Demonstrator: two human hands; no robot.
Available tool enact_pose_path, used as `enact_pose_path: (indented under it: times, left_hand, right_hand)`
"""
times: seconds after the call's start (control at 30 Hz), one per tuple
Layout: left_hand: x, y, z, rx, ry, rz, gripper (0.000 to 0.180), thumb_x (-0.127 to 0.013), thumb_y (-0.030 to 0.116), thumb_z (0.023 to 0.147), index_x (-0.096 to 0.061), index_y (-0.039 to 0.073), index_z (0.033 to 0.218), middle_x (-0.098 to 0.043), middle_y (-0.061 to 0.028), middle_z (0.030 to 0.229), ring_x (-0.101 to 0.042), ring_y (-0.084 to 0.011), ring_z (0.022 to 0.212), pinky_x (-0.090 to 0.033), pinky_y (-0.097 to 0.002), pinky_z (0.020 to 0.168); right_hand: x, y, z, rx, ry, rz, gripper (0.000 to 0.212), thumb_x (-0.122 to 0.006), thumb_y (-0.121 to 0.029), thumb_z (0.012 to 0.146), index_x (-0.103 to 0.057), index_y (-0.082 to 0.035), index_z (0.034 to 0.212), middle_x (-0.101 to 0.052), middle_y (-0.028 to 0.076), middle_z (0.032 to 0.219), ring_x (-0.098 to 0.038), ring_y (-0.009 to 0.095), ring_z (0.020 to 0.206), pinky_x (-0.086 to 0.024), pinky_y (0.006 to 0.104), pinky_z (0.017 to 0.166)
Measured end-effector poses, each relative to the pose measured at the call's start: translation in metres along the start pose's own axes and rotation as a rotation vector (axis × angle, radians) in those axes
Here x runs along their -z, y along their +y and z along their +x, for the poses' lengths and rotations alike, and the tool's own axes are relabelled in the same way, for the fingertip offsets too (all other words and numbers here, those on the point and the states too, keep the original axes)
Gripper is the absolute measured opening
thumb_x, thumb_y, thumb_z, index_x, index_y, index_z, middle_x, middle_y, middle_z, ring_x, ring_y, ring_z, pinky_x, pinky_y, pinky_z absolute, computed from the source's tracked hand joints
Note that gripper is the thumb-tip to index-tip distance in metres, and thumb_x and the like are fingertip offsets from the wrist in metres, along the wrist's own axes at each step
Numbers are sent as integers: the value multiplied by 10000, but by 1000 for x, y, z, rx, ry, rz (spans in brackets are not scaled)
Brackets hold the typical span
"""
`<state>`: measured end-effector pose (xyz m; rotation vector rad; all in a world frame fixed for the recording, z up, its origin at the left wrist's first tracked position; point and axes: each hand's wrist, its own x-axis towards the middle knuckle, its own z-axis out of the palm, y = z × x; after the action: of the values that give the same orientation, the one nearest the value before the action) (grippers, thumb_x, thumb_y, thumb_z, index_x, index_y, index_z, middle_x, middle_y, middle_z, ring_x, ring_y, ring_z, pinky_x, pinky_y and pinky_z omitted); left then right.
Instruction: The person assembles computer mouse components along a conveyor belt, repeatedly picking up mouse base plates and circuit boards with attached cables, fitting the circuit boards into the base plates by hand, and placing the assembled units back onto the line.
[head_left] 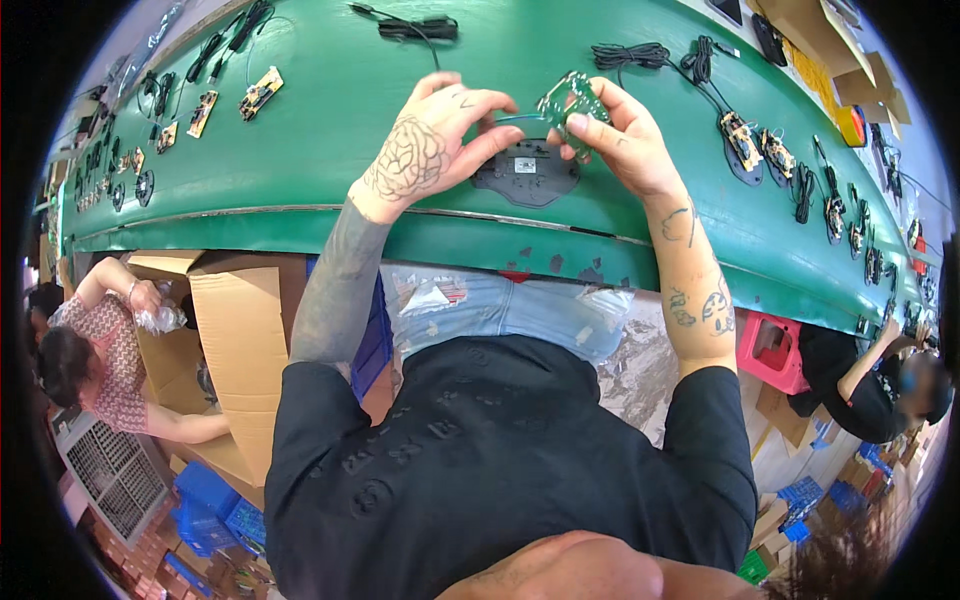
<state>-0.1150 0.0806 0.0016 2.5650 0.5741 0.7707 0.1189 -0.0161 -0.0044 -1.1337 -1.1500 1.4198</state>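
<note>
Over a green work surface, my right hand point(628, 138) grips a green circuit board point(574, 104) by its right side, thumb on the near face. A thin blue-green wire point(517, 119) runs from the board leftward into my left hand point(435, 135). The left hand's fingers are curled around that wire, with thumb and forefinger pointing toward the board. Its grip is partly hidden by the hand itself. Below and between both hands, a dark plastic base point(527, 178) with a small light label lies on the surface. A bundled black cable point(418, 28) lies beyond my left hand.
Boards with cables point(262, 93) line the green belt-like surface point(330, 130) on the left; more boards on dark bases point(740, 140) lie right. One person point(95, 350) reaches into a cardboard box point(240, 350) at left. Another person point(870, 385) sits right, near a pink stool point(772, 352).
</note>
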Motion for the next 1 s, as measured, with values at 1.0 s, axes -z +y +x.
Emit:
enact_pose_path:
  times: [1.0]
  left_hand:
    - [-31,9,-37,297,-32,26,146,-689,222,871,-616,96,862,-560,-15,823,-569,-181,845,-349,-368,871]
  right_hand:
    - [1,9,14,-191,321,-740,512,-766,-380,757,-688,-36,1128,-723,159,1029,-688,273,972,-520,379,877]
